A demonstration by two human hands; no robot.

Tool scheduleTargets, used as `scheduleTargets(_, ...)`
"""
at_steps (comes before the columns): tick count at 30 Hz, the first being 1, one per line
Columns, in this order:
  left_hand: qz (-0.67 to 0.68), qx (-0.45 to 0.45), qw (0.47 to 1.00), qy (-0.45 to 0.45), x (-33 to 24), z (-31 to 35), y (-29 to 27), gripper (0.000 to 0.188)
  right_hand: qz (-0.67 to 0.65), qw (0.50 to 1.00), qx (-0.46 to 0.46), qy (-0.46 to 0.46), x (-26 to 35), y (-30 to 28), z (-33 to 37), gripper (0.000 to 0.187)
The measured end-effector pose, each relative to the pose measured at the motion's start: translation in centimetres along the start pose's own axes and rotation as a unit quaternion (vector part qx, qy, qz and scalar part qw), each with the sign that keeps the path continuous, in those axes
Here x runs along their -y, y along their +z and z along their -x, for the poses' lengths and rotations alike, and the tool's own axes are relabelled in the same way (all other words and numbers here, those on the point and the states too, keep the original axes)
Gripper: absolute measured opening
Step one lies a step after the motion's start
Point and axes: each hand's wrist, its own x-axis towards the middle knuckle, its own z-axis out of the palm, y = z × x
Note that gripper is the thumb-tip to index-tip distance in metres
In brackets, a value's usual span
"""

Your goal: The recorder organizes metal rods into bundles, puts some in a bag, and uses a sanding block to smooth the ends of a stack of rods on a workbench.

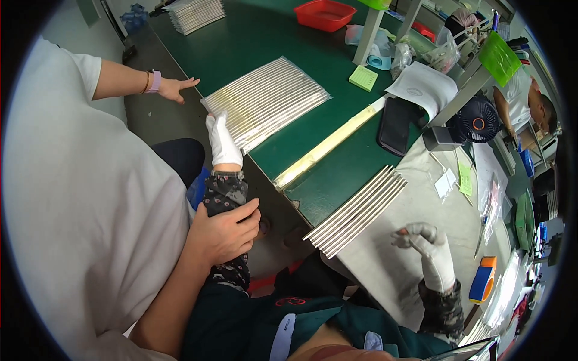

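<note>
My left hand (224, 141), in a white glove, is at the near left edge of a clear-wrapped pack of metal rods (274, 99). Its fingers close on the pack's edge, partly hidden, at the table's rim. Over the grey cloth (391, 271), my right hand (430, 253) hovers in a white glove with bare fingertips. Those fingers are loosely bent and apart, with nothing seen in them. Left of it lies a row of several loose metal rods (356, 210), partly on the cloth and partly on the green table (325, 186).
A co-worker in a white shirt (96, 210) stands close on my left, one hand (226, 231) on my forearm, the other (174, 87) pointing at the pack. Beyond are a yellowish strip (328, 144), black phone (394, 126), fan (478, 120), red tray (325, 15) and stacked packs (194, 15). Tape rolls (483, 280) lie right.
</note>
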Motion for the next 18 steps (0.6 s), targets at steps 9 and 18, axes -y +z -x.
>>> scheduleTargets(9,-0.113,-0.083,0.988,0.06,-1.3,4.0,1.9,0.057,0.04,0.941,-0.328,-0.073,-11.4,-2.5,9.6,0.01)
scheduleTargets(18,0.054,0.18,0.973,-0.133,-0.1,-1.3,-8.2,0.06,0.183,0.911,-0.324,-0.176,-13.9,-1.5,9.6,0.01)
